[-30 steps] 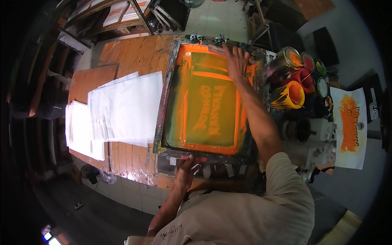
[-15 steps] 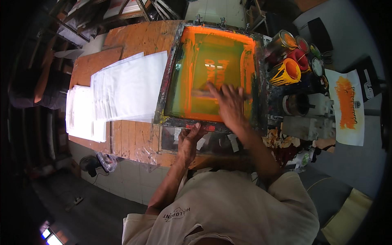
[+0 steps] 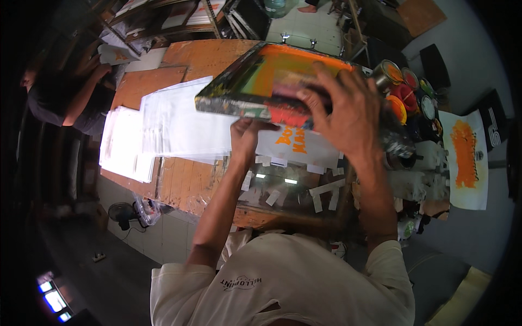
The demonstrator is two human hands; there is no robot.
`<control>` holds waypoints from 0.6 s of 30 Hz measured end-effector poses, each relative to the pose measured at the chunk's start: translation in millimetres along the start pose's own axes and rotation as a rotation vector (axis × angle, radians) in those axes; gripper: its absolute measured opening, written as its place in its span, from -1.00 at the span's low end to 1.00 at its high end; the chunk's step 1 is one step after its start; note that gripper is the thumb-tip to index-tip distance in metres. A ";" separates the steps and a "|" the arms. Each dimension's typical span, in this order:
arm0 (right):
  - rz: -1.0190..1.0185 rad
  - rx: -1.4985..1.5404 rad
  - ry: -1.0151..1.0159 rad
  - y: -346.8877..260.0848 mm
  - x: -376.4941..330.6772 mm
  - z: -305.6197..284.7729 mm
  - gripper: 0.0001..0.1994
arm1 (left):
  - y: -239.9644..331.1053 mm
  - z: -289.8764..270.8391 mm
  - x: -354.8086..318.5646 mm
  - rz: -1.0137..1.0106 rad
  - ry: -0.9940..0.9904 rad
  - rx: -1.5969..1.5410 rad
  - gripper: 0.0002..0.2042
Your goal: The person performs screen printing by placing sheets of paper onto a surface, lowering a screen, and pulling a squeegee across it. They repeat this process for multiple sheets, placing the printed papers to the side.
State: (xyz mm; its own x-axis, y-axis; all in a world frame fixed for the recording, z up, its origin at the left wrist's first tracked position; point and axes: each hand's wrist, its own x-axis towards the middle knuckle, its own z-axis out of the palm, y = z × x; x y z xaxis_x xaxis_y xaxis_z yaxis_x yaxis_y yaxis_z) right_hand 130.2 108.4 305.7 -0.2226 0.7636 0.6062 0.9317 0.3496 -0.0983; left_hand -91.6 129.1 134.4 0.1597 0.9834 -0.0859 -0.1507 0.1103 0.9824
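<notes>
A screen printing frame (image 3: 337,122), smeared with orange ink, is tilted with its near edge raised. My left hand (image 3: 244,142) is at the underside of that near edge, its fingers closed against it and partly hidden. Over the mesh, my right hand (image 3: 353,111) grips a squeegee (image 3: 296,81), which is blurred and mostly covered by the fingers. Beneath the frame lies a white sheet (image 3: 323,152) with orange printed lettering, partly hidden by the frame and right hand. Pieces of tape (image 3: 273,197) are stuck to the dark board (image 3: 293,209) on the near side.
White sheets (image 3: 182,122) and a brighter stack (image 3: 128,144) lie on the wooden table (image 3: 190,185) at left. Ink cans (image 3: 389,73) crowd the right side, beside an orange-smeared paper (image 3: 465,157). Another person (image 3: 70,103) stands at far left. A fan (image 3: 122,213) is below the table.
The frame's near edge has swung up from the board, uncovering the printed sheet. My right hand has moved up and right with the squeegee. My left hand now sits under the edge.
</notes>
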 end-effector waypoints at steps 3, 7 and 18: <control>0.020 0.036 -0.025 16.9 33.9 -10.0 -0.50 | -49.9 -18.0 45.8 -0.091 0.428 0.918 -0.63; 0.107 0.115 -0.103 27.7 72.0 -21.2 -0.56 | -105.4 -33.2 60.1 -0.177 0.335 1.256 -0.65; 0.283 0.199 -0.433 40.2 131.3 -60.4 -0.64 | -68.8 -111.5 95.3 0.054 0.053 0.775 -0.89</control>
State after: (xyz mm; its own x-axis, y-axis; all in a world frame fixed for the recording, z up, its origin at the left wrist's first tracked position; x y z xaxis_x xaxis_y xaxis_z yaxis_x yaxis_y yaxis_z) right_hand 155.8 189.9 429.0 -0.1076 0.9814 0.1587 0.9095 0.1617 -0.3830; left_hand -174.8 231.3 40.2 0.1215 0.9923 -0.0234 0.5712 -0.0506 0.8192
